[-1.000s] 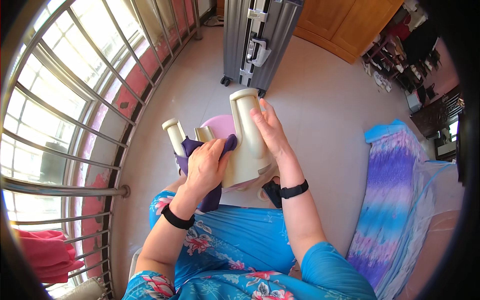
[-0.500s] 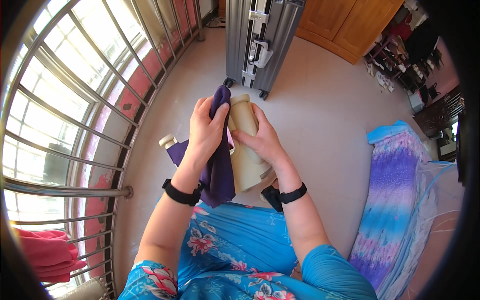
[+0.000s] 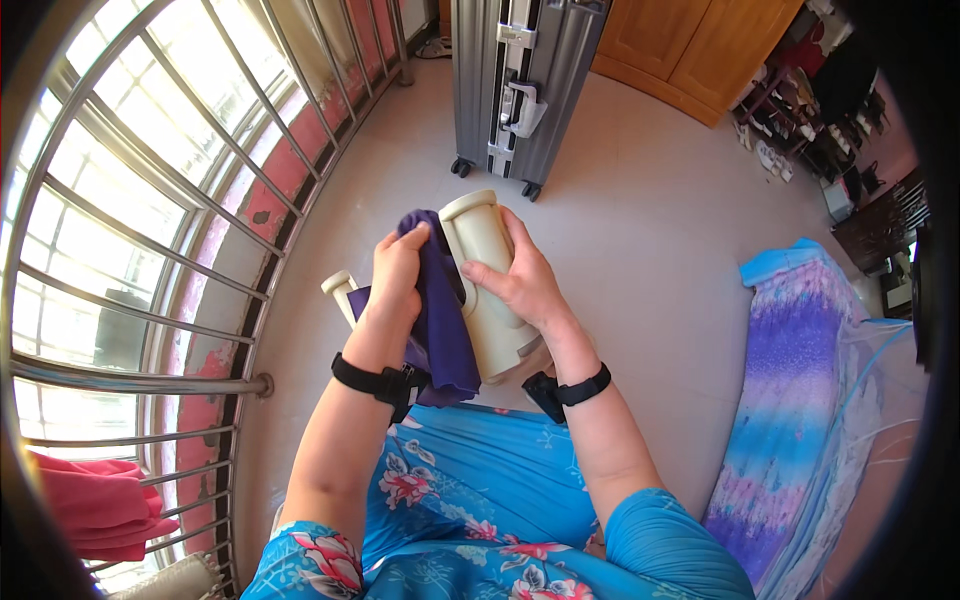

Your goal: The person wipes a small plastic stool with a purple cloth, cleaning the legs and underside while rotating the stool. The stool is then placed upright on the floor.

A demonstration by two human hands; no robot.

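The pale floor (image 3: 640, 300) is spreading beneath me, with a metal railing (image 3: 150, 377) lining a bright window on my left. A grey suitcase (image 3: 560, 100) is standing ahead, a wooden cabinet (image 3: 660, 55) is rising beyond it, and tie-dyed fabric (image 3: 780, 400) in blue and purple is hanging in folds on my right.

Between my forearms, just beyond my lap, the cream plastic piece (image 3: 490, 335) is sitting with its thick, leg-like column pointing away from me; a smaller column is showing to its left. Its underside is hiding from view, so I cannot tell what is bearing its weight. The purple cloth (image 3: 440, 310) is draping along the thick column's left side, covering part of the piece, its lower end hanging toward my lap.

My left hand (image 3: 397, 270) is pinching the cloth near its upper end, thumb on top. My right hand (image 3: 515, 280) is curving around the column's right side, thumb lying across the front.

I am, in my judgement, working the cloth against the piece while bracing it; the next move is probably calling for a steady right hold and a firm pinch on the left.
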